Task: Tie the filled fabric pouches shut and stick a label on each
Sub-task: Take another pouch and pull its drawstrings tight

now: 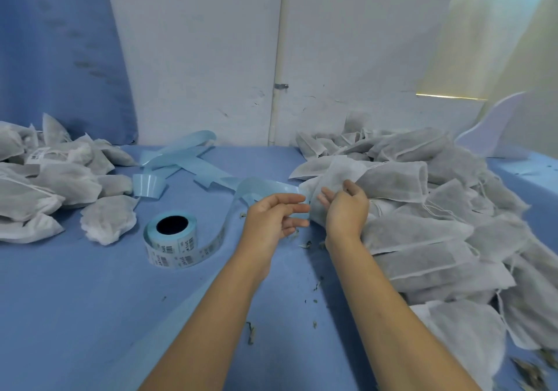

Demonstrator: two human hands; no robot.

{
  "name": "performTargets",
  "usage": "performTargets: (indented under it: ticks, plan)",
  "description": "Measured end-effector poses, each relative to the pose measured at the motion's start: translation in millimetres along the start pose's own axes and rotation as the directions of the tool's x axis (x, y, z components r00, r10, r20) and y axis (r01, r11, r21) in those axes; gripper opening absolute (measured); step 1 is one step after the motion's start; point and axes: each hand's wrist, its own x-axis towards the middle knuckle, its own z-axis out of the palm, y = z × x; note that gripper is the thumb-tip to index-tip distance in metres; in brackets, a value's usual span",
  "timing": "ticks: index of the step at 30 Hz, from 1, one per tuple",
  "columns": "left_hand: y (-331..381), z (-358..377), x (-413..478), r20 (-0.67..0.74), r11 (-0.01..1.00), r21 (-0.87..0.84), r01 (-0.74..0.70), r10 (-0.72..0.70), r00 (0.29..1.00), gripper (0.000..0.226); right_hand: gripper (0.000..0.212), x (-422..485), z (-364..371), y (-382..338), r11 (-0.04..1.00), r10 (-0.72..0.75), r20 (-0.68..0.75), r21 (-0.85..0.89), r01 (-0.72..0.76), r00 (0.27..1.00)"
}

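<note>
A big heap of white fabric pouches (422, 227) filled with dark herbs covers the right side of the blue table. My right hand (344, 209) grips one pouch (332, 176) at the heap's left edge, fingers curled into its fabric. My left hand (277, 215) is just beside it, fingers bent, holding the light blue backing strip (265, 188) that trails from the label roll (170, 241). The roll stands left of my left forearm with barcode labels showing on its side.
A pile of tied pouches (54, 185) lies at the far left, one with a label. Used blue backing strip (181, 158) curls across the back of the table. Herb crumbs (250, 330) dot the blue cloth. A white wall stands behind.
</note>
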Motion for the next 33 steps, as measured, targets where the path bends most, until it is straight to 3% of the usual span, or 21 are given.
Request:
performTargets:
  ticks: [6,10,13,19,25,29,31,33]
  plan:
    - [5.4,-10.4,-8.5,-0.046,1.0,-0.023,-0.018,0.017,0.999,0.026,0.041,-29.8,6.7,-2.4,0.986,-0.165,0.157,0.034,0.162,0.974]
    - [9.5,-22.5,-16.6,-0.115,0.996,-0.069,-0.056,0.048,0.992,0.026,0.043,-57.1,8.1,1.2,0.965,-0.263,0.316,0.065,0.255,0.912]
    - [13.0,-33.5,-23.3,-0.154,0.99,-0.117,-0.076,0.057,0.986,0.021,0.032,-77.9,9.0,8.3,0.94,-0.333,0.411,0.07,0.335,0.848]
    - [17.1,-48.6,-34.5,-0.299,1.0,0.015,0.025,-0.019,0.954,0.066,0.03,-95.2,9.7,30.0,0.918,-0.337,0.533,0.004,0.396,0.776]
    - [13.5,-54.4,-34.2,-0.385,0.997,0.026,0.076,-0.06,0.921,0.041,0.032,-100.8,8.4,37.7,0.866,-0.347,0.66,-0.047,0.497,0.666]
    - [11.3,-57.9,-33.7,-0.391,1.0,0.004,0.004,-0.002,0.92,0.022,0.037,-104.0,9.8,39.2,0.877,-0.293,0.647,-0.111,0.468,0.703]
    - [9.7,-59.1,-32.7,-0.399,0.998,0.059,-0.02,0.042,0.916,0.02,0.032,-105.6,9.3,37.4,0.859,-0.357,0.555,-0.123,0.498,0.752]
    - [8.3,-59.4,-32.7,-0.391,0.995,0.092,-0.023,0.057,0.919,0.02,0.04,-104.9,7.9,34.8,0.784,-0.462,0.525,-0.135,0.607,0.714]
